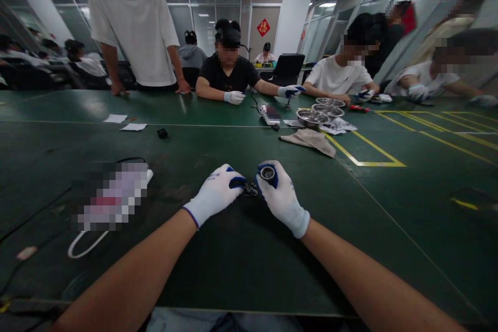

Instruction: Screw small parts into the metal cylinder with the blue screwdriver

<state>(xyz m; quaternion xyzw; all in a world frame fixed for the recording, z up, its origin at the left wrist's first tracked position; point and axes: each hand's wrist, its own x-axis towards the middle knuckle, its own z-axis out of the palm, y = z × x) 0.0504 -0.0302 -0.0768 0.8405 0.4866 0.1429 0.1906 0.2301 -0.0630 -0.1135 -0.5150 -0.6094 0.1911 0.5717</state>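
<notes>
Fingers of the right hand [283, 198] pinch a small metal ring [267, 172], held just above the table [241, 249] near its front edge. Left hand [216, 193] fingertips close on a small black part [250, 190] lying on the mat between both gloves. Farther back, a cloth [310, 140], then steel bowls [319, 111] by the far edge, where seated people work.

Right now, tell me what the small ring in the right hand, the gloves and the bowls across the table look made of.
Small ring: probably metal, grey with a dull shine. Gloves on the left hand and right hand: white knit fabric, fingertips coated blue, likely rubbery. Bowls: seemingly stainless steel, bright and reflective. Table: dark green matte mat, slightly scuffed.
</notes>
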